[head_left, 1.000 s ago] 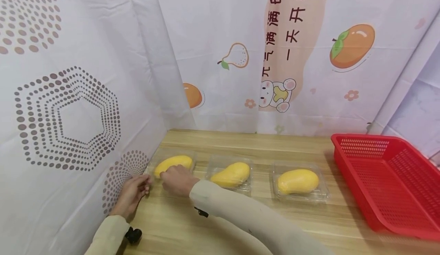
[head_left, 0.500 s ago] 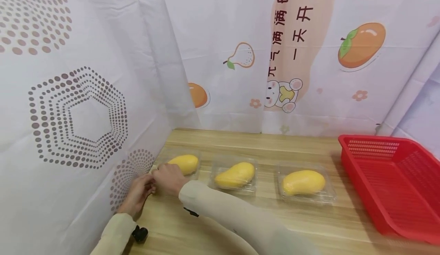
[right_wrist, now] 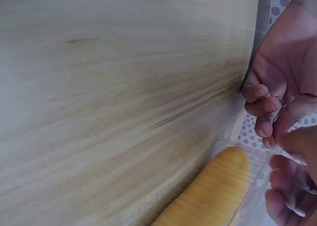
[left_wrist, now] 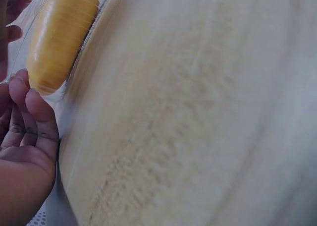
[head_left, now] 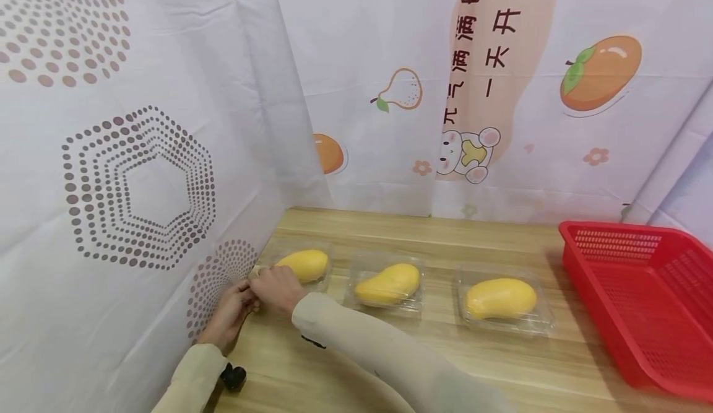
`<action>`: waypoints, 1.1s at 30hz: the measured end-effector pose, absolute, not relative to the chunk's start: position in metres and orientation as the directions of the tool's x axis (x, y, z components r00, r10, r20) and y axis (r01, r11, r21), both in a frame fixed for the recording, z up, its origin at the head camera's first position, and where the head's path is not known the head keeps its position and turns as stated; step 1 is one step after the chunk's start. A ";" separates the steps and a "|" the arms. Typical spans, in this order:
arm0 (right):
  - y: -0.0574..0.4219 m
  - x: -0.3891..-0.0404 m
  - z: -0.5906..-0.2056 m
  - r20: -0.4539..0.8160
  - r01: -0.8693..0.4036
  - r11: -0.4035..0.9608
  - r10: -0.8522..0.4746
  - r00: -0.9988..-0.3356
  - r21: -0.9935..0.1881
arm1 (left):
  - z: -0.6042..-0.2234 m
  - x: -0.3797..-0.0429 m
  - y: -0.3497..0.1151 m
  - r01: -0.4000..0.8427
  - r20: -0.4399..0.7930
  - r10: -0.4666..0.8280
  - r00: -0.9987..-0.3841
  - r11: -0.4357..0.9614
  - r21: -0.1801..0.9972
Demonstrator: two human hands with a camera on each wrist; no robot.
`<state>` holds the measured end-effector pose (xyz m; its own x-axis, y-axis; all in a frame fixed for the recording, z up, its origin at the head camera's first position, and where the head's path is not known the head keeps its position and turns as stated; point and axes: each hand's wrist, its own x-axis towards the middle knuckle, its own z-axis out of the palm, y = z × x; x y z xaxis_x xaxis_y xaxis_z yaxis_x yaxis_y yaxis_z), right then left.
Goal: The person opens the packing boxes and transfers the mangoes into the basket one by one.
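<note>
In the head view, both hands meet at the near left corner of the leftmost clear plastic container (head_left: 322, 247), which holds a yellow mango (head_left: 309, 265). My left hand (head_left: 230, 314) comes from the wall side with bent fingers. Its fingertips pinch at the container's end in the left wrist view. Over the same corner lies my right hand (head_left: 277, 286), back up and fingers curled, its thumb close against the left fingertips in the right wrist view. Part of the mango (right_wrist: 210, 194) is hidden by the right hand in the head view.
Two more clear containers, each with a yellow mango, stand in line to the right: a middle mango (head_left: 390, 283) and a right mango (head_left: 501, 297). A red plastic basket (head_left: 607, 320) sits at the table's right. A patterned sheet (head_left: 139, 215) hangs close along the left.
My right hand has moved left from the mango's front to the container's corner and met my left hand. The view has turned slightly left, shifting the scene rightward.
</note>
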<state>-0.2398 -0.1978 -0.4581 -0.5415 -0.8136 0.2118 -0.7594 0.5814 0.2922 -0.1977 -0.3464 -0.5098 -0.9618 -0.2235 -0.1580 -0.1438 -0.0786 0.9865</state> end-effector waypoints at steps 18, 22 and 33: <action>-0.206 -0.238 -0.454 0.247 -0.749 0.464 -0.886 -0.393 0.472 | -0.510 -0.194 -0.342 -0.164 -0.190 -0.316 -0.930 -0.107 0.981; -0.208 -0.237 -0.455 0.227 -0.768 0.474 -0.881 -0.416 0.431 | -0.507 -0.192 -0.337 -0.181 -0.188 -0.343 -0.920 -0.054 0.982; -0.211 -0.242 -0.459 0.220 -0.799 0.534 -0.845 -0.488 0.277 | -0.501 -0.192 -0.333 -0.169 -0.175 -0.348 -0.921 -0.047 0.984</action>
<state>-0.2425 -0.2105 -0.4586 -0.4878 -0.8448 0.2199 -0.7990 0.5335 0.2773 -0.1917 -0.3325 -0.5010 -0.9209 -0.3483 -0.1752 -0.1694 -0.0474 0.9844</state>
